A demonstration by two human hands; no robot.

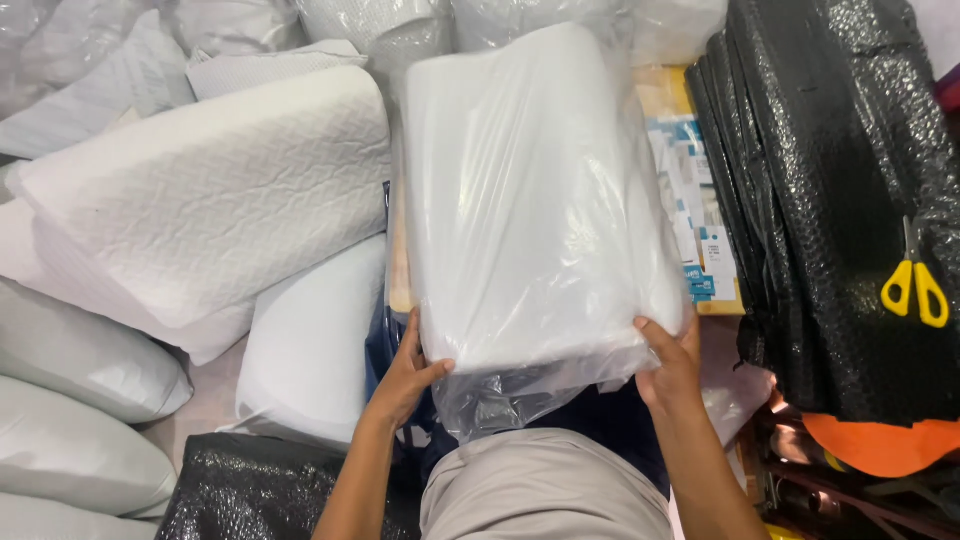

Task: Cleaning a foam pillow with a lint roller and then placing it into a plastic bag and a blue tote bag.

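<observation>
Head view: left hand (405, 378) and right hand (668, 365) clamp the bagged white pillow (530, 200) at its near corners; loose plastic (500, 400) bunches between them, so probably gather it evenly.

Pillows (200, 200) left, black wrap (830, 200) right

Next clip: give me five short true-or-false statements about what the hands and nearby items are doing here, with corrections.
1. Both hands grip the near end of a white pillow in a clear plastic bag. True.
2. The left hand is holding scissors. False: it is on the bagged pillow.
3. Yellow-handled scissors lie on the black bubble wrap. True.
4. The right hand rests on the black wrap. False: it grips the bag's right corner.
5. The quilted pillow on the left is bagged. False: uncovered.
</observation>
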